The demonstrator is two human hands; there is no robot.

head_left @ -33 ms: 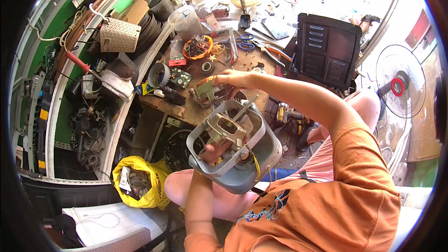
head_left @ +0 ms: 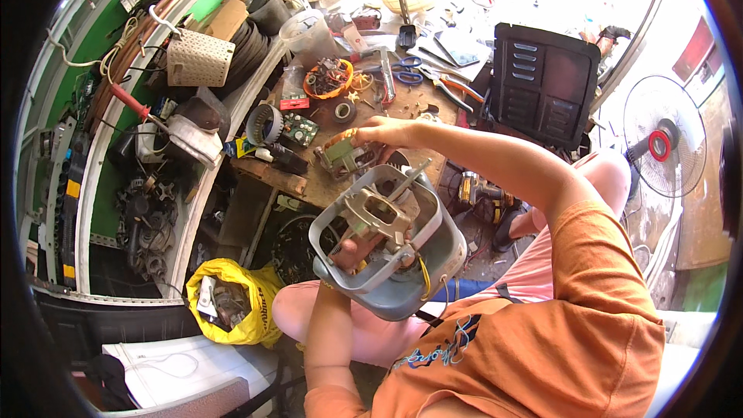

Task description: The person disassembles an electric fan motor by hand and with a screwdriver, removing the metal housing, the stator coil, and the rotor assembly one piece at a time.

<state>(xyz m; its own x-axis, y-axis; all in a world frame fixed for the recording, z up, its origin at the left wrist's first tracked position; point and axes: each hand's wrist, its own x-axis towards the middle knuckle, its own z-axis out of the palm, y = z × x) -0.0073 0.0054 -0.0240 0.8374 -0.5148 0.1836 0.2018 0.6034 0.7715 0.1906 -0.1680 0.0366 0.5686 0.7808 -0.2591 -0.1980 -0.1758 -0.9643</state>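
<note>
My left hand (head_left: 353,252) is wrapped round a metal motor bracket (head_left: 381,211) inside a grey-blue plastic housing (head_left: 453,255). Part of that hand is hidden by the rim. The housing is tilted over my lap, with a metal shaft (head_left: 410,178) sticking up and a yellow wire (head_left: 426,277) hanging from it. On the bench beyond, my right hand (head_left: 381,131) grips a motor stator (head_left: 340,156) with a greenish core and copper windings. Its fingertips are partly hidden behind the part.
Blue-handled scissors (head_left: 407,71), pliers (head_left: 457,89), an orange bowl of small parts (head_left: 328,79) and a circuit board (head_left: 299,128) lie on the wooden bench (head_left: 313,190). A black tool case (head_left: 546,81) stands open behind. At left is a yellow bag (head_left: 232,333); a fan (head_left: 659,144) stands right.
</note>
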